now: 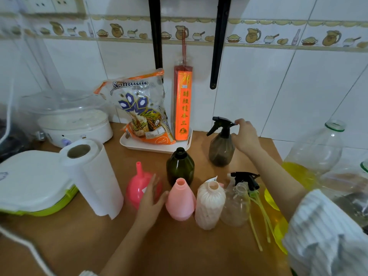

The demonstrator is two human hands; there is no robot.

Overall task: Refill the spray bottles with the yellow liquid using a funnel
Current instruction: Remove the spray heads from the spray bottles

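The grey spray bottle (221, 149) stood upright toward the back of the wooden counter (159, 246), its black trigger head (223, 122) in place. The right hand (246, 136) reached forward to it, arm stretched across the counter from a white ribbed sleeve (326, 232); its fingertips pinched the rear of the trigger head while the palm hung beside the bottle's neck.

Nearer the person, four open bottles stood close together: a dark green bottle (180, 168), then in front a pink bottle (180, 199), a white ribbed bottle (209, 206) and a clear bottle (237, 206). A removed black sprayer (247, 179) with yellowish dip tubes lay just behind and beside the clear one.

The pink funnel (139, 184) sat spout-up, left of the pink bottle. The left hand (152, 202) lay against its side with fingers straight and relaxed, thumb pointing toward the pink bottle, gripping nothing.

At the right edge stood a large plastic bottle (316, 154) holding yellow liquid (298, 173) in its lower part.

A paper towel roll (93, 176) stood left of the funnel, with a white and green container (33, 184) beyond it. At the back a white tray (155, 146) held a rice bag (141, 108) and an orange incense packet (183, 104).
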